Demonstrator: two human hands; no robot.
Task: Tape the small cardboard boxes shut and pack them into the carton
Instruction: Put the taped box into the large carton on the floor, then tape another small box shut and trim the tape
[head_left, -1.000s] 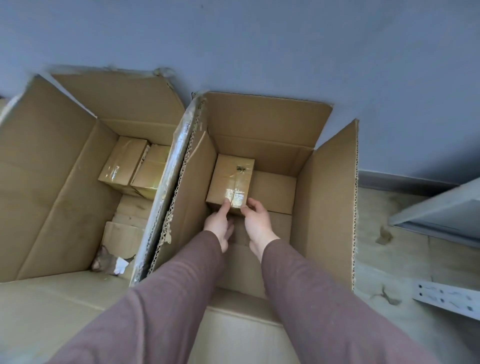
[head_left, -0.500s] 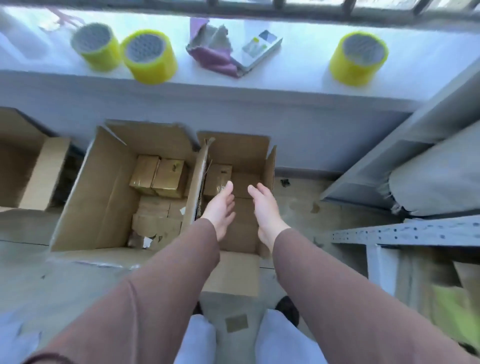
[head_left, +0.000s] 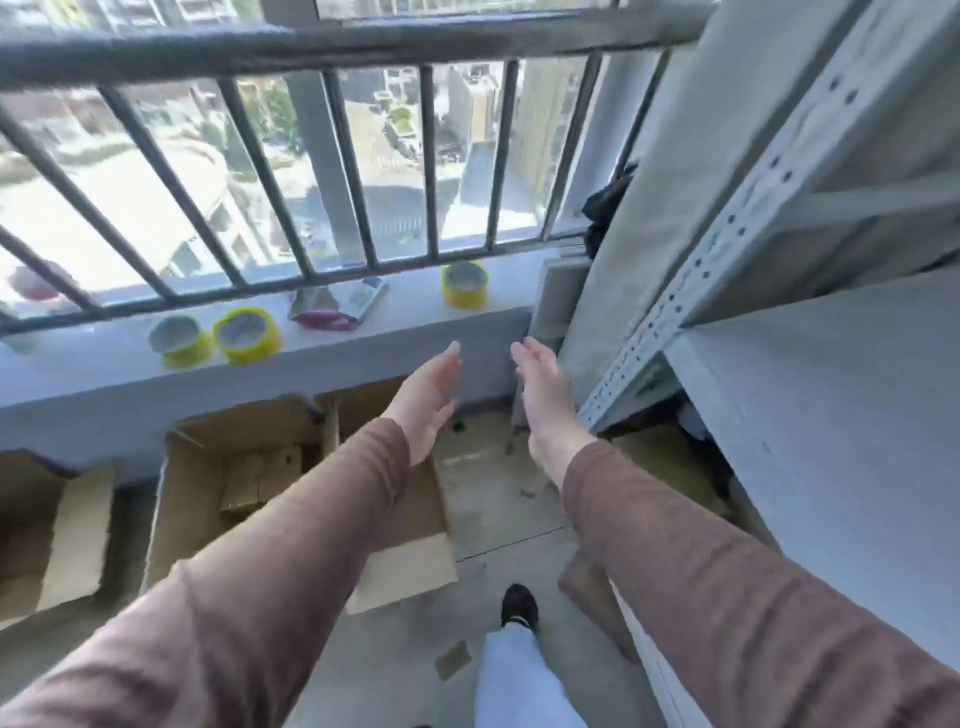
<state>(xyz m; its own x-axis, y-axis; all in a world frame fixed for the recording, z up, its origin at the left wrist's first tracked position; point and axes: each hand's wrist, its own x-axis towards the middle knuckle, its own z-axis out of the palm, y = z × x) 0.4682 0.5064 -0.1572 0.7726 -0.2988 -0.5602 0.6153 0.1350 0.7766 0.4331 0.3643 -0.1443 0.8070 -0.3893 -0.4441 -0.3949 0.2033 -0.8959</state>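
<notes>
Carton (head_left: 176, 499): brown, flaps up, on the floor at left under the ledge.
Small boxes (head_left: 262, 475): tan, blurred, inside it.
My left hand (head_left: 426, 397): fingers straight, holding nothing.
My right hand (head_left: 545, 395): likewise, palm inward.

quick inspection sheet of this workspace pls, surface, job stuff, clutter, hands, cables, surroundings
surface: grey concrete floor with scuffs; a small cardboard scrap lies near the shoe.
job's things: open carton on the floor with small cardboard boxes inside; a second open carton right of it, largely hidden by the left sleeve; three yellow tape rolls on the window ledge.
clutter: a crumpled purple wrapper and a small packet on the ledge; another carton at far left.
hands: left hand and right hand both raised, fingers straight, holding nothing.
cables: nothing seen.
surroundings: barred window ahead; grey metal shelving at right.
</notes>
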